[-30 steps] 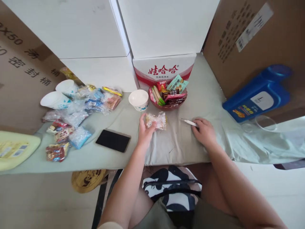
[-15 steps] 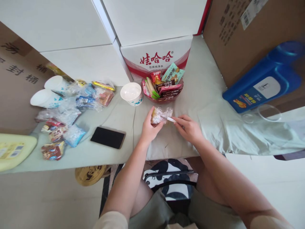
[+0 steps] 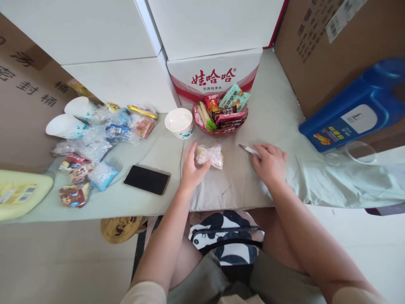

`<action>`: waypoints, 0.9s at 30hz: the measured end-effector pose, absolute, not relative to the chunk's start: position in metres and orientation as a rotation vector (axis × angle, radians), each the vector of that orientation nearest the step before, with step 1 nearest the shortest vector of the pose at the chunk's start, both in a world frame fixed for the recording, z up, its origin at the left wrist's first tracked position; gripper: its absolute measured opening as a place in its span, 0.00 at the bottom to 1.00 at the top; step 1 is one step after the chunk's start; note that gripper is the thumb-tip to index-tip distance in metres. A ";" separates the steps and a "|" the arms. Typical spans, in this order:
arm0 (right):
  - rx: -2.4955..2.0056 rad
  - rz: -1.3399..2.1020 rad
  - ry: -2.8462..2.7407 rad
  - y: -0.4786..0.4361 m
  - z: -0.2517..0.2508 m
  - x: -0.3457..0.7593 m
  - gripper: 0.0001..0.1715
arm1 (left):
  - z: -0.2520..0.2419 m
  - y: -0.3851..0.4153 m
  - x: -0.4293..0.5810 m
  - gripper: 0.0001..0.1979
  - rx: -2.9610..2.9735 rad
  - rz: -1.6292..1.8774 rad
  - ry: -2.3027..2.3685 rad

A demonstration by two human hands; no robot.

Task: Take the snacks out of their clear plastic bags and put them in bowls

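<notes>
My left hand (image 3: pixel 192 168) grips the left end of a clear plastic snack packet (image 3: pixel 210 155) that lies on the grey-green cloth. My right hand (image 3: pixel 270 162) rests on the cloth to the right, fingers closed on a small white tool with a metal tip (image 3: pixel 248 149) that points left. The tool's tip is a hand's width away from the packet. Just behind the packet stand a red bowl (image 3: pixel 220 129) filled with wrapped snacks and a white paper cup (image 3: pixel 179 122).
A black phone (image 3: pixel 147 180) lies left of my left hand. Further left are several snack packets (image 3: pixel 101 147) and two tipped paper cups (image 3: pixel 65 126). A blue jug (image 3: pixel 354 112) lies at right. White and brown cartons (image 3: pixel 215 76) wall in the back.
Half a second ago both hands met over the lifted packet, tool tip at it. Now the packet lies on the cloth and my right hand has drawn back to the right with the tool.
</notes>
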State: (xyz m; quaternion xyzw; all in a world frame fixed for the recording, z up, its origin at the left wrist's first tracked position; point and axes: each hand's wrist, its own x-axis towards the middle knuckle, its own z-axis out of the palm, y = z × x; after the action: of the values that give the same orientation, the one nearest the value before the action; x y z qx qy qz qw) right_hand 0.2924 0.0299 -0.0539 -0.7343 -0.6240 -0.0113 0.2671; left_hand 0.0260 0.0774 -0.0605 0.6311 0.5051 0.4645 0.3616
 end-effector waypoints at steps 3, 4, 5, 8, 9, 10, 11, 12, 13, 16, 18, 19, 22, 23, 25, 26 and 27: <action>-1.856 0.032 -1.752 0.031 -0.054 0.281 0.22 | -0.060 0.079 0.024 0.30 1.727 1.173 1.301; -1.788 0.072 -1.787 0.031 -0.054 0.277 0.22 | -0.059 0.080 0.025 0.25 1.741 1.154 1.299; -1.715 0.118 -1.820 0.031 -0.055 0.273 0.22 | -0.059 0.080 0.025 0.20 1.745 1.145 1.299; -1.531 0.309 -1.891 0.031 -0.056 0.258 0.24 | -0.058 0.078 0.029 0.07 1.709 1.159 1.284; -1.496 0.390 -1.901 0.031 -0.056 0.253 0.26 | -0.057 0.077 0.031 0.06 1.671 1.172 1.273; -1.473 0.472 -1.899 0.031 -0.057 0.248 0.29 | -0.057 0.075 0.033 0.05 1.612 1.185 1.257; -1.463 0.548 -1.883 0.031 -0.058 0.244 0.32 | -0.057 0.074 0.035 0.06 1.532 1.199 1.237; -1.461 0.614 -1.855 0.030 -0.058 0.240 0.35 | -0.057 0.073 0.037 0.07 1.438 1.211 1.218; -1.464 0.667 -1.822 0.030 -0.059 0.237 0.37 | -0.056 0.073 0.038 0.08 1.339 1.224 1.201; -1.474 0.727 -1.759 0.031 -0.059 0.233 0.35 | -0.054 0.074 0.042 0.11 1.047 1.268 1.176; -1.471 0.705 -1.756 0.031 -0.057 0.235 0.26 | -0.051 0.076 0.042 0.12 0.863 1.292 1.169; -1.469 0.683 -1.755 0.032 -0.055 0.237 0.21 | -0.049 0.077 0.042 0.13 0.780 1.303 1.166; -1.460 0.603 -1.718 0.032 -0.051 0.244 0.11 | -0.042 0.081 0.037 0.13 0.626 1.329 1.175; -1.453 0.579 -1.700 0.032 -0.049 0.247 0.09 | -0.041 0.082 0.035 0.14 0.596 1.340 1.182; -1.431 0.561 -1.675 0.032 -0.047 0.254 0.06 | -0.039 0.084 0.030 0.14 0.550 1.358 1.202; -1.420 0.564 -1.668 0.031 -0.047 0.257 0.06 | -0.039 0.084 0.028 0.14 0.536 1.364 1.213; -1.411 0.571 -1.662 0.031 -0.047 0.261 0.05 | -0.039 0.085 0.026 0.14 0.531 1.367 1.226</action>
State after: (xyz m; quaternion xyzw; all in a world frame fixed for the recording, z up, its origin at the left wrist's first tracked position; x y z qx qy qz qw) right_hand 0.2607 0.0312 -0.0471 -0.5653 -0.6659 0.2289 0.4296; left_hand 0.0260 0.0851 -0.0388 0.2270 0.5238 0.5840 0.5771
